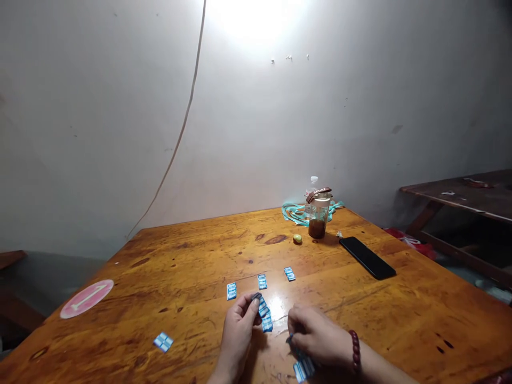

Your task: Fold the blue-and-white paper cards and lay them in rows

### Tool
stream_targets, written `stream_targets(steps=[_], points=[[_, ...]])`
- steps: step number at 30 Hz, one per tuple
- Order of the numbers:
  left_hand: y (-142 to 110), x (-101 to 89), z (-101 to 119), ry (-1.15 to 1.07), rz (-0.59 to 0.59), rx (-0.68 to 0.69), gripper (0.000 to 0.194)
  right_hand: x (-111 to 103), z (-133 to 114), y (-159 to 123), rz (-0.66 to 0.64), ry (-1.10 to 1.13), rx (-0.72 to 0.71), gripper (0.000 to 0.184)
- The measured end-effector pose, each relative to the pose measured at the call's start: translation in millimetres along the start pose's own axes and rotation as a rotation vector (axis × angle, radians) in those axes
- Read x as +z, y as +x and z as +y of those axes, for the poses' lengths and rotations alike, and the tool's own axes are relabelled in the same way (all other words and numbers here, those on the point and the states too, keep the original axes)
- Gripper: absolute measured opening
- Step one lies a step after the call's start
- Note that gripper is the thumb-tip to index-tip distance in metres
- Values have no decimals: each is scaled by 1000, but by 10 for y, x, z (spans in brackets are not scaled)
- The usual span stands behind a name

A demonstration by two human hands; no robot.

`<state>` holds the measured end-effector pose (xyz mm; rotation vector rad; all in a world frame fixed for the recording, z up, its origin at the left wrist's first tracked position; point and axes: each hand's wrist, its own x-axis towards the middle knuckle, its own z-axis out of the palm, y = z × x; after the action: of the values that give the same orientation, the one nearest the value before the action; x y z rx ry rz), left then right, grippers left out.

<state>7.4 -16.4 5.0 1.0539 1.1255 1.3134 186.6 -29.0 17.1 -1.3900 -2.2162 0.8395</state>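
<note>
My left hand [239,326] pinches the upper end of a strip of small blue-and-white labels [265,318], which slants down to the right. Above the front of the table, my right hand [319,335] has its fingers closed around something dark and small, mostly hidden by them. Just under that hand are more blue-and-white labels [304,369], partly covered; I cannot tell whether they are held. Beyond my hands, short groups of similar labels lie on the wood: a left group [231,290], a middle group [262,281] and a right group [289,273]. Another label piece [163,342] lies at the front left.
The wooden table [192,266] meets a grey wall. At its back right are a jar of brown liquid [317,226], a clear bottle [314,181], turquoise straps [294,212] and a small yellow object [297,239]. A black phone [367,258] lies right; a pink number disc [87,298] left.
</note>
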Motion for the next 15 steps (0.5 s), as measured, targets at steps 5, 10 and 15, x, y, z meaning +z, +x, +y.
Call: stream_targets(steps=[5, 10, 15], points=[[-5, -16, 6, -19, 15, -35, 23, -277, -111, 89, 46, 213, -19, 5], [-11, -23, 15, -38, 55, -44, 22, -357, -296, 201, 42, 638, -59, 2], [-15, -5, -5, -67, 1, -59, 20, 24, -272, 372, 124, 947, 10, 7]])
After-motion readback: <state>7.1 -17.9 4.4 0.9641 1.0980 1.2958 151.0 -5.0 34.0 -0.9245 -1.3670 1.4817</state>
